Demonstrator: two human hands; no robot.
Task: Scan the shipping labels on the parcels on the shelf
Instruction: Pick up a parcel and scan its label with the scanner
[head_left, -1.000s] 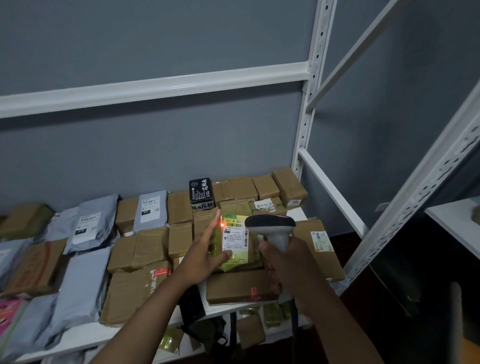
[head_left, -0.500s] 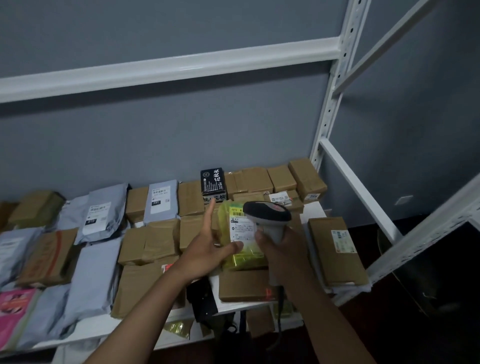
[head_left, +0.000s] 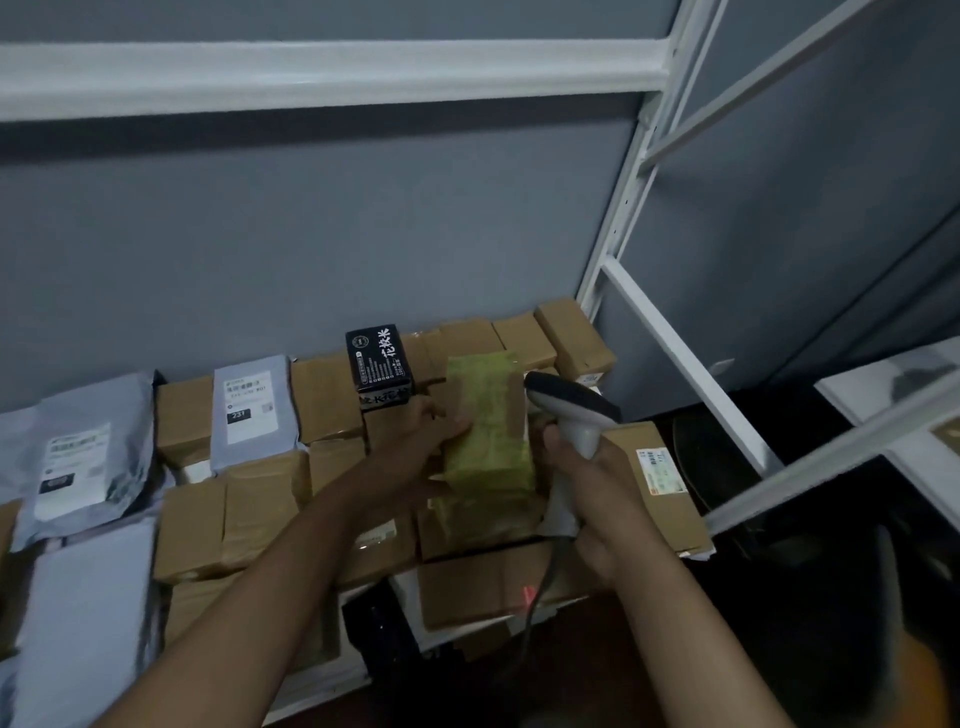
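A yellow-green plastic-wrapped rectangular parcel (head_left: 488, 431), judged light, slick and best held by its long edges, is gripped above the brown cardboard boxes (head_left: 244, 519) by the left hand (head_left: 415, 447), while a grey handheld barcode scanner (head_left: 571, 415) is clasped by the right hand (head_left: 597, 499).

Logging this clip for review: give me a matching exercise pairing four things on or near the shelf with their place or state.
Things:
1. barcode scanner
2. yellow-green parcel
3. black box
4. grey mailer marked 231

Places or states:
A. stands on brown boxes by the wall
B. gripped in the right hand
C. lies flat, label up, left of the black box
D. held by the left hand, no label showing

Pairs: 1-B, 2-D, 3-A, 4-C
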